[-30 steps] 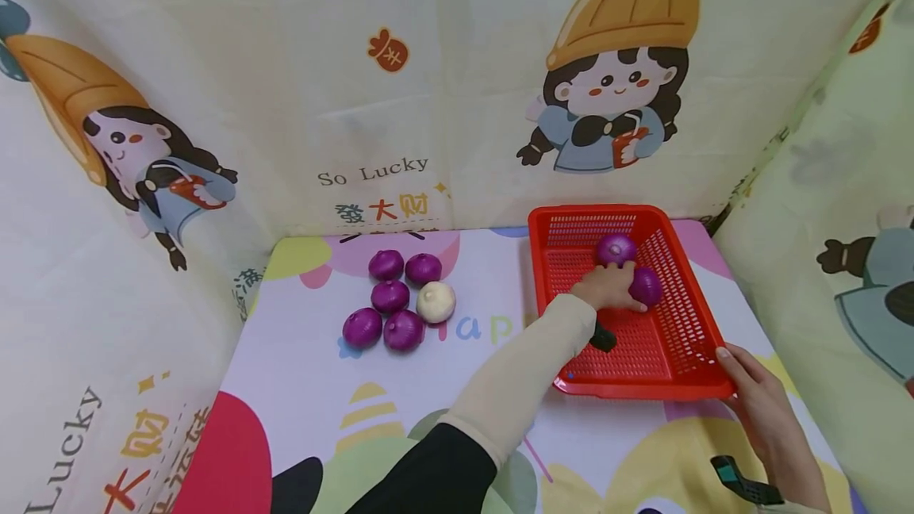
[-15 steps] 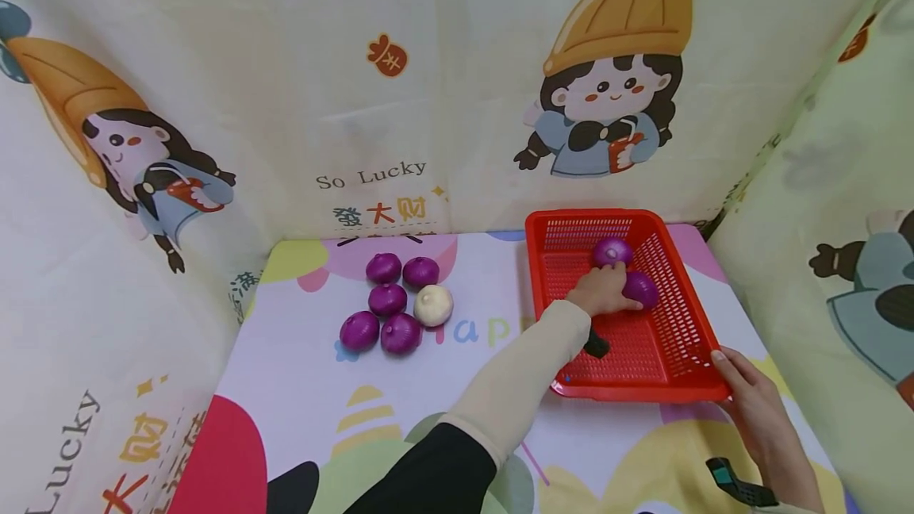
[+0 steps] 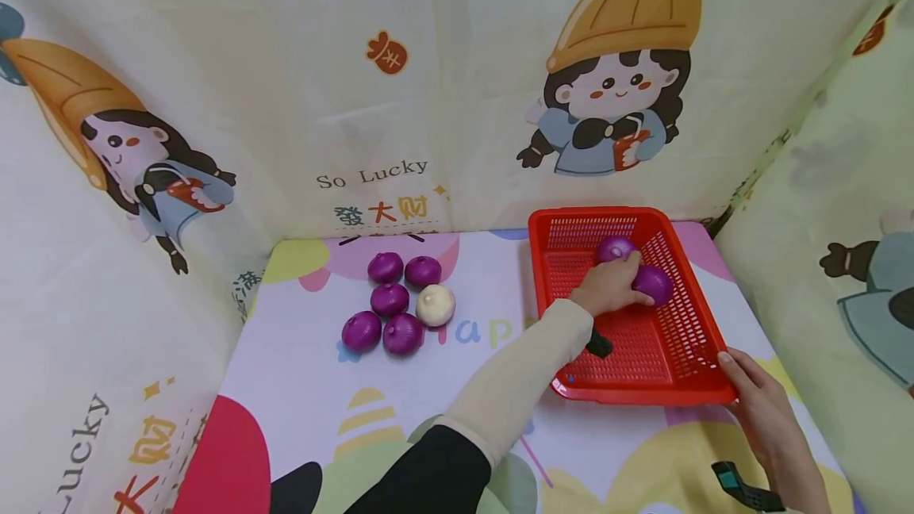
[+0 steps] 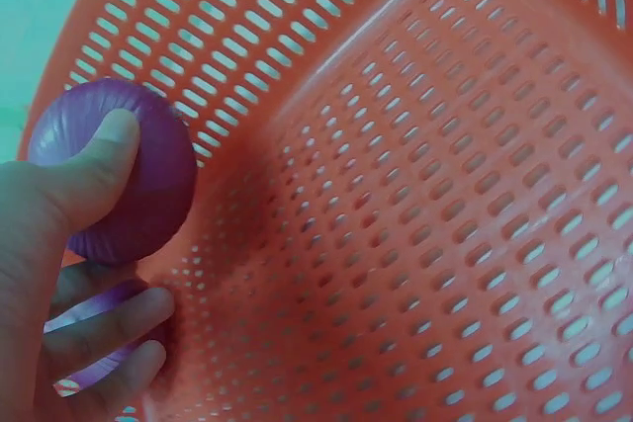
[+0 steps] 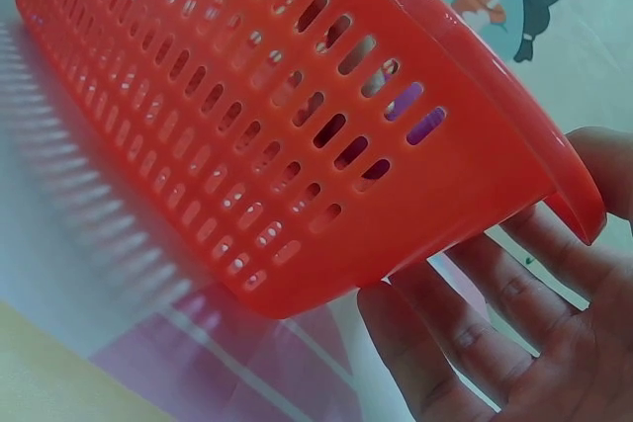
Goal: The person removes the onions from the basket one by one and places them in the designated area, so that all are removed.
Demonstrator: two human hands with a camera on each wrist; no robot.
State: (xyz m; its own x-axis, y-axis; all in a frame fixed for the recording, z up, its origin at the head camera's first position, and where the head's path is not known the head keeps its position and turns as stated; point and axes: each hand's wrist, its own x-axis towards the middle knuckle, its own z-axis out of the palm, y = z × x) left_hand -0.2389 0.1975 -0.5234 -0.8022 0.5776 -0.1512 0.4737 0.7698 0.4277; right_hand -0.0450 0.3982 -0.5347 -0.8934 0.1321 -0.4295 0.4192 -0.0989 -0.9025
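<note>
The left hand (image 3: pixel 607 285) reaches into a red plastic basket (image 3: pixel 621 392) and grips a purple onion (image 3: pixel 655 285) near the right wall. In the left wrist view its thumb lies over that onion (image 4: pixel 163 180), and a second onion (image 4: pixel 94 333) is partly hidden behind the other fingers. That second onion (image 3: pixel 616 247) lies toward the back of the basket in the head view. The right hand (image 3: pixel 767 411) holds the basket's near right corner. Seen from the right wrist, its thumb is over the rim and its fingers are beneath the basket wall (image 5: pixel 297 126).
Several purple onions (image 3: pixel 389 300) and one white onion (image 3: pixel 435 305) sit grouped on the left part of the patterned table (image 3: pixel 300 371). A printed cloth wall (image 3: pixel 485 141) stands right behind the basket, and another cloth (image 3: pixel 807 205) rises at the right.
The left hand has shifted the gripped onion slightly toward the basket's right wall. The right hand keeps its hold on the corner, and the onions on the table stay put.
</note>
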